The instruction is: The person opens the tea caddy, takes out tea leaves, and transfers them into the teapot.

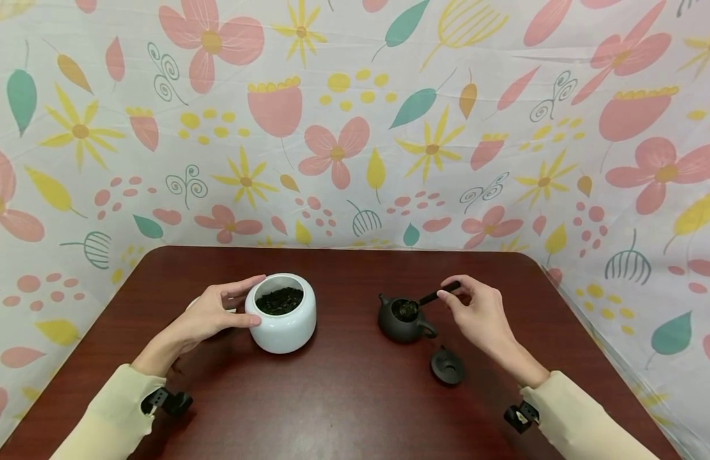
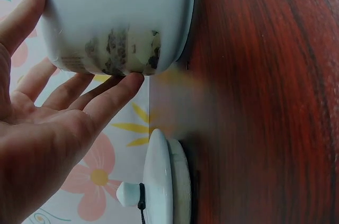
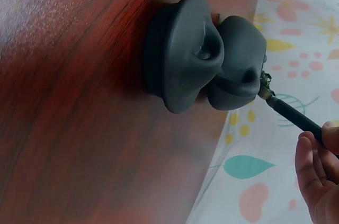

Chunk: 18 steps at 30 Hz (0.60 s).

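Note:
My left hand [image 1: 208,313] holds a white ceramic jar [image 1: 282,332], thumb on one side and fingers on the other. Dark tea leaves [image 1: 280,300] fill much of it, and a printed label [image 2: 122,52] shows on its wall. Between thumb and fingers, my right hand [image 1: 475,313] pinches the black handle of a tea scoop [image 1: 441,292]. The scoop's tip is at the mouth of a small black teapot [image 1: 402,329], where a clump of tea leaves [image 3: 266,82] shows. The black teapot lid [image 1: 447,366] lies on the table just in front of the teapot.
A white jar lid [image 2: 159,181] with a knob and a dark cord lies on the table beside the jar, mostly behind my left hand in the head view. The dark red wooden table [image 1: 331,409] ends at a flower-patterned cloth [image 1: 343,128] at the back.

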### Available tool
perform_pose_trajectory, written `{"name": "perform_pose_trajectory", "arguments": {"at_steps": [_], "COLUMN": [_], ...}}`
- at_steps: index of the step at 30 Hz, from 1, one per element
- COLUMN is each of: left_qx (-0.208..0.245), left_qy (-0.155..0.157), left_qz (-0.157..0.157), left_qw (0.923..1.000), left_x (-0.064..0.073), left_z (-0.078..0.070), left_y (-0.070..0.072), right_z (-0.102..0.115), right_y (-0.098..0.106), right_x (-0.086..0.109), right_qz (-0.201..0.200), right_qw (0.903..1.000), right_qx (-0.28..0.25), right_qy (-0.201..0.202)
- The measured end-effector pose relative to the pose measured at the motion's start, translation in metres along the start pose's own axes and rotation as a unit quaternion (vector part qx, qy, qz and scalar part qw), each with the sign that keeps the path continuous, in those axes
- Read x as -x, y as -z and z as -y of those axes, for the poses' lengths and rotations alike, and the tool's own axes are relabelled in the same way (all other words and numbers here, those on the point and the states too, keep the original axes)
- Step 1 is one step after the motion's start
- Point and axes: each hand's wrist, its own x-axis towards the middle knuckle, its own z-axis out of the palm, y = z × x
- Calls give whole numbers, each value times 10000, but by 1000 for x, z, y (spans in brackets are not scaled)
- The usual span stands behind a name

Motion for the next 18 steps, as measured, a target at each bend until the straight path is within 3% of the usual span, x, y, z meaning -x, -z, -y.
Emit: {"name": "perform_pose_trajectory", "arguments": {"at_steps": [9,18], "left_qx": [-149,-147], "left_qy": [72,89], "left_qz": [-78,-85], "left_qw": [9998,9998], "left_x": [1,0], "left_z": [-1,-1], "left_y": [1,1], "right_z": [6,7], "right_y": [-1,0], "right_x": [0,-1], "right_qz": [3,-85], "right_qw": [9984,9973], "right_qx": [63,123], "right_qy": [557,720]}}
